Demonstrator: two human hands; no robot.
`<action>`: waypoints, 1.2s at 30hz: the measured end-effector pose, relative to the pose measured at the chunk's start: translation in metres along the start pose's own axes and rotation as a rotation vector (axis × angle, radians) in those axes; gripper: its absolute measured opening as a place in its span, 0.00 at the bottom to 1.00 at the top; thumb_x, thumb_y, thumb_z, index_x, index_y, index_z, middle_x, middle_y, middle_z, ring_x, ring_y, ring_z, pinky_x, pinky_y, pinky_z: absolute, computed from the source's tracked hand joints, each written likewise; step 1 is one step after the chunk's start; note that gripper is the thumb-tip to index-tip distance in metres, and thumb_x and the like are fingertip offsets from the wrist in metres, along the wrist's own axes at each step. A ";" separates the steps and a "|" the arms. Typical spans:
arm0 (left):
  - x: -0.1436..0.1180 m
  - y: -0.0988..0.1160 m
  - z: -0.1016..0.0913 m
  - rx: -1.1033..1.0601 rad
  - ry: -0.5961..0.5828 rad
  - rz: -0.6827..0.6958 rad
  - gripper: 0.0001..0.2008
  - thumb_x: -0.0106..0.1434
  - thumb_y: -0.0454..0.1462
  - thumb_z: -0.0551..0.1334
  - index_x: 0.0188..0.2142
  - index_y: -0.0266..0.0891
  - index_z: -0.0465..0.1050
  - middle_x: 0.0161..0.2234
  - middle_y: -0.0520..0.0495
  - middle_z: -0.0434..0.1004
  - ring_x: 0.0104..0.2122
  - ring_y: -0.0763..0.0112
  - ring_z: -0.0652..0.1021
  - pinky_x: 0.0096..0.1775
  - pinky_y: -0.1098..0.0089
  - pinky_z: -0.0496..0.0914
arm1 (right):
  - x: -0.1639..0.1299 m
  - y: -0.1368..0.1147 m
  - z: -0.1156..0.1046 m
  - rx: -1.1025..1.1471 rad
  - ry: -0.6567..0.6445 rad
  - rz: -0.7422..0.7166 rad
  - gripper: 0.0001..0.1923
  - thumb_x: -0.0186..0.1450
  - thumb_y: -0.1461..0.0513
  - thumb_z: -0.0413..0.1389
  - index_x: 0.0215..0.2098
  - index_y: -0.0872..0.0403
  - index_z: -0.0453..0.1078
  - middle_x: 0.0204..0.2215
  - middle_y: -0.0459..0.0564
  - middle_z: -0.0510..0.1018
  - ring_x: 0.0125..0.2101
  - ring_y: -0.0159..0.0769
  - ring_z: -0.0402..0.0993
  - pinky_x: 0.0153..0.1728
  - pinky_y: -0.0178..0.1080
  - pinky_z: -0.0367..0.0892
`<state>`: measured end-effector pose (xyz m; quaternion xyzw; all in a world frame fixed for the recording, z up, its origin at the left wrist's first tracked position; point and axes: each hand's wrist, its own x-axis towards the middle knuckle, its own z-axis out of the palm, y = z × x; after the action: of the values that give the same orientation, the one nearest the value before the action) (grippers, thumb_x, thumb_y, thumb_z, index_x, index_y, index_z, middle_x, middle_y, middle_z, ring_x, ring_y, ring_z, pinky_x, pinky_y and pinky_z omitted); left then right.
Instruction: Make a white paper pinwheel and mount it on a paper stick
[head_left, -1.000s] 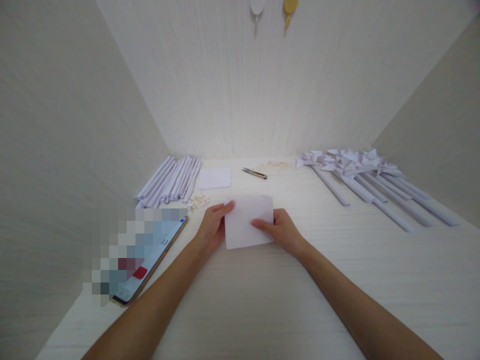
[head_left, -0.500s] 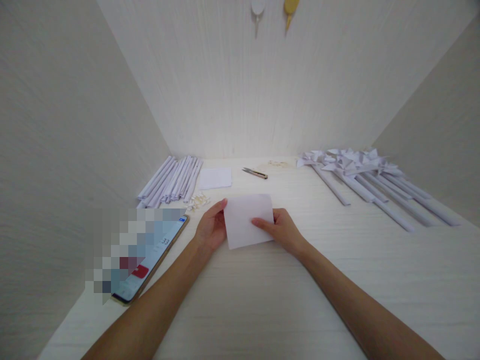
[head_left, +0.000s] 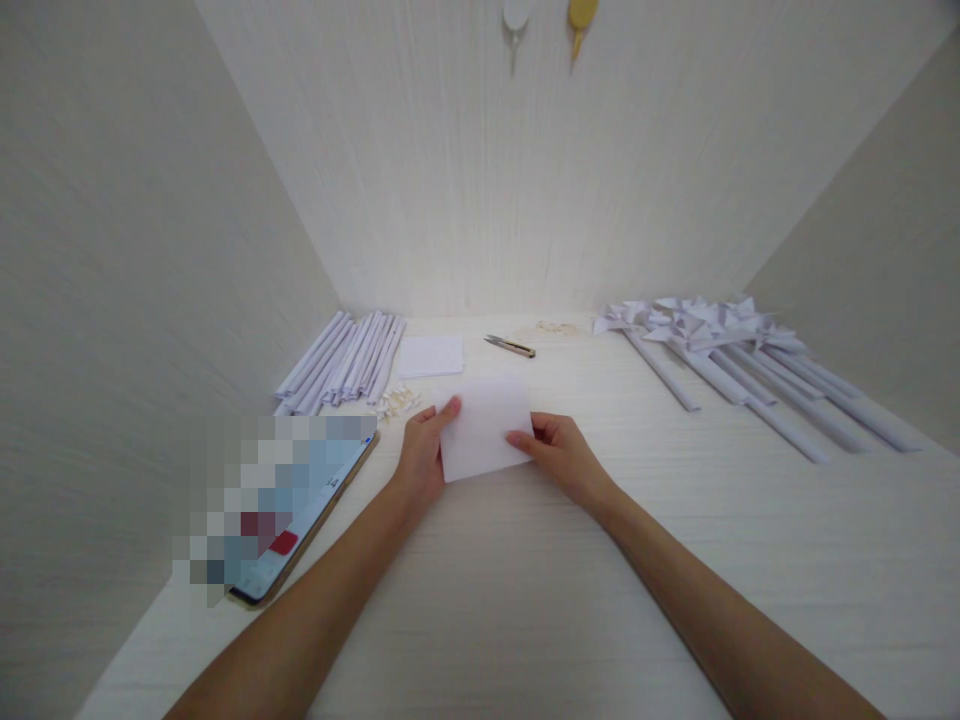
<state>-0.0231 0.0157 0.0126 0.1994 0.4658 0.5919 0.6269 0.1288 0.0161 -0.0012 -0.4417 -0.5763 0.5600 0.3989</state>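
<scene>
Left hand [head_left: 422,455]: grips the left edge of the white paper sheet [head_left: 484,428], thumb on top, fingers curled behind.
Right hand [head_left: 559,455]: pinches the sheet's right edge, thumb pressed on its face.
Paper sheet: held between both hands, low over the middle of the bench [head_left: 525,600].
Rolled paper tubes [head_left: 345,362]: bundled at the far left.
Small paper square [head_left: 430,356]: flat beside the tubes.
Snips [head_left: 510,346]: beyond the sheet.
Paper pinwheels [head_left: 735,350]: spread at the right.
Phone [head_left: 300,520]: near the left forearm.
</scene>
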 end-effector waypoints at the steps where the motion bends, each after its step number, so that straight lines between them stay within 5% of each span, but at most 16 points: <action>1: 0.001 0.001 -0.001 -0.007 0.011 0.018 0.10 0.44 0.35 0.67 0.26 0.33 0.70 0.22 0.46 0.77 0.30 0.63 0.78 0.35 0.64 0.73 | 0.001 0.001 0.000 -0.007 0.004 -0.010 0.13 0.50 0.53 0.57 0.22 0.56 0.67 0.18 0.43 0.70 0.20 0.28 0.61 0.22 0.33 0.57; 8: 0.008 0.003 -0.006 -0.043 0.089 0.115 0.11 0.44 0.36 0.67 0.27 0.34 0.70 0.21 0.48 0.76 0.31 0.63 0.78 0.36 0.65 0.73 | 0.003 0.002 0.000 -0.038 0.022 -0.045 0.13 0.50 0.55 0.56 0.17 0.54 0.59 0.14 0.40 0.63 0.18 0.26 0.58 0.21 0.32 0.54; 17: 0.008 0.002 -0.007 -0.072 -0.015 0.139 0.13 0.42 0.38 0.68 0.26 0.34 0.70 0.24 0.47 0.77 0.34 0.62 0.78 0.38 0.64 0.72 | -0.003 -0.005 -0.001 0.111 0.011 -0.118 0.16 0.49 0.54 0.58 0.16 0.53 0.57 0.13 0.39 0.61 0.18 0.25 0.56 0.22 0.32 0.53; 21: 0.011 0.003 -0.009 -0.100 0.003 0.174 0.12 0.43 0.38 0.68 0.28 0.34 0.71 0.26 0.47 0.78 0.35 0.63 0.78 0.39 0.65 0.72 | -0.003 -0.004 -0.007 0.282 0.109 -0.164 0.15 0.51 0.53 0.57 0.17 0.53 0.59 0.16 0.41 0.64 0.19 0.25 0.57 0.22 0.32 0.54; 25: 0.008 0.003 -0.007 -0.073 -0.040 0.134 0.12 0.44 0.38 0.68 0.26 0.34 0.71 0.25 0.46 0.78 0.35 0.62 0.78 0.39 0.65 0.72 | -0.001 -0.002 -0.011 0.348 0.169 -0.132 0.14 0.51 0.53 0.57 0.19 0.53 0.61 0.18 0.42 0.66 0.19 0.25 0.58 0.22 0.32 0.54; 36: -0.001 -0.002 0.001 0.015 -0.116 0.043 0.13 0.40 0.37 0.69 0.26 0.33 0.71 0.23 0.46 0.78 0.31 0.63 0.78 0.37 0.65 0.72 | 0.003 0.011 -0.007 0.289 0.069 -0.110 0.13 0.55 0.54 0.56 0.22 0.53 0.59 0.17 0.39 0.63 0.19 0.25 0.57 0.22 0.31 0.54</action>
<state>-0.0212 0.0148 0.0113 0.2478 0.4288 0.5892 0.6384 0.1356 0.0207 -0.0118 -0.3665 -0.4991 0.5989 0.5078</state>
